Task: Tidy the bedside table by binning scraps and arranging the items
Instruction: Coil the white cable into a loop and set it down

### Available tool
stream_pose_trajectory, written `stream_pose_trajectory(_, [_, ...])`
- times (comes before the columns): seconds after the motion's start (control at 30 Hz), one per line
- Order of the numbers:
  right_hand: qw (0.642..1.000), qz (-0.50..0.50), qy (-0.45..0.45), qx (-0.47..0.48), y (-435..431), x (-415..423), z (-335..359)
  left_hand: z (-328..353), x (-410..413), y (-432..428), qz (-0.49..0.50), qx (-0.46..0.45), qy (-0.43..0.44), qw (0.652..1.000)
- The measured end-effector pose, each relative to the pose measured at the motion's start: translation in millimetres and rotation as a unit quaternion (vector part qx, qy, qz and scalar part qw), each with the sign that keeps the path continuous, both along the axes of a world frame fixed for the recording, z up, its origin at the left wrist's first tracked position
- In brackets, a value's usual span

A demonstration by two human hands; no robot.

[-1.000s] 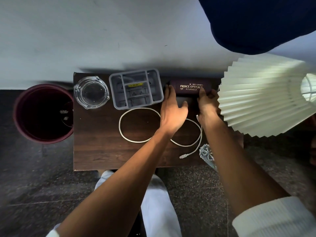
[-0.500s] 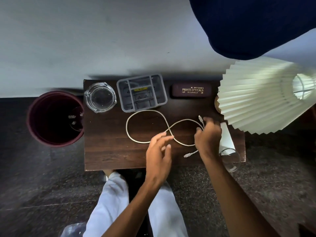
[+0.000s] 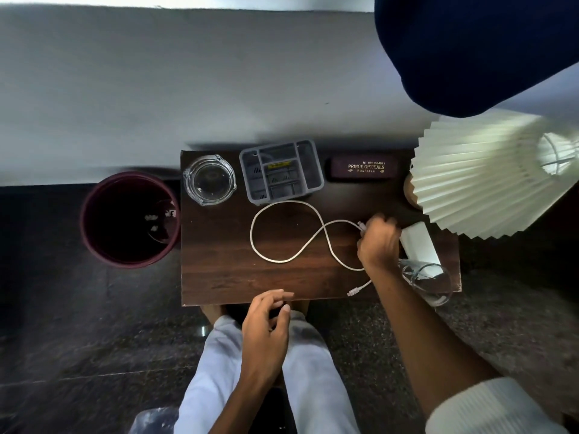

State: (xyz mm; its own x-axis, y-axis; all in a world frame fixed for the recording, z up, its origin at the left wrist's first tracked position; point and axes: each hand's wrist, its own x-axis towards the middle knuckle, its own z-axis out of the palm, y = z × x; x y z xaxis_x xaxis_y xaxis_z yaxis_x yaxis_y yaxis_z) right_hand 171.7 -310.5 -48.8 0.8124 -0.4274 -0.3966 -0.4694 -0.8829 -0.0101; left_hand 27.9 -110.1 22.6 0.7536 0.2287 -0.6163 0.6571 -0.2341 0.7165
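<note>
On the dark wooden bedside table [image 3: 219, 277] a white cable [image 3: 288, 233] lies in a loose figure-eight. My right hand [image 3: 379, 245] is curled over the cable's right part, and one plug sticks out from under the fingers. My left hand [image 3: 266, 327] hovers at the table's front edge with loosely curled fingers and holds nothing. A glass ashtray [image 3: 209, 180], a grey compartment organiser [image 3: 280, 175] and a dark glasses case [image 3: 363, 169] stand in a row along the back. A maroon bin [image 3: 94, 233] left of the table holds a few white scraps.
A lamp with a pleated white shade [image 3: 488, 177] overhangs the table's right end. Beneath it lies a white paper piece [image 3: 418, 245] beside a clear glass [image 3: 429, 286] at the front right corner. The wall runs behind the table; dark fabric hangs top right.
Both hands left the glasses case. My right hand dropped onto the cable's right end; my left hand pulled back to the front edge. The view shifted slightly.
</note>
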Motion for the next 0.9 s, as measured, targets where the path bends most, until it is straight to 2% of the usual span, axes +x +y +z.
stream_pose_trajectory(0.13, [0.999, 0.035, 0.009, -0.003, 8.9, -21.8, 5.6, 5.8, 3.2, 1.8, 0.0, -0.028, 0.002, 1.0])
stream_pose_trajectory(0.27, [0.994, 0.105, -0.022, 0.006, 20.8, -47.9, 21.3, 8.5, 4.1, 7.6, -0.003, -0.038, -0.011, 0.999])
stream_pose_trajectory(0.47, [0.97, 0.193, -0.086, 0.117, 57.4, -92.7, 78.0, 25.1, 9.9, 22.6, 0.005, -0.028, -0.047, 0.998])
stream_pose_trajectory(0.67, [0.924, 0.269, -0.073, 0.262, 87.6, -138.9, 133.3, 72.5, 13.9, 43.5, 0.011, -0.102, -0.05, 0.993])
stream_pose_trajectory(0.77, [0.888, 0.33, -0.036, 0.318, 98.3, -159.1, 166.8, 97.8, 0.4, 60.0, -0.007, -0.095, -0.059, 0.994])
stream_pose_trajectory(0.8, [0.876, 0.347, -0.023, 0.334, 98.4, -160.2, 186.0, 104.4, -5.9, 64.9, -0.006, -0.091, -0.059, 0.994])
stream_pose_trajectory(0.9, [0.868, 0.378, 0.001, 0.323, 102.5, -187.4, 171.9, 134.9, -22.2, 80.3, 0.022, -0.104, -0.06, 0.993])
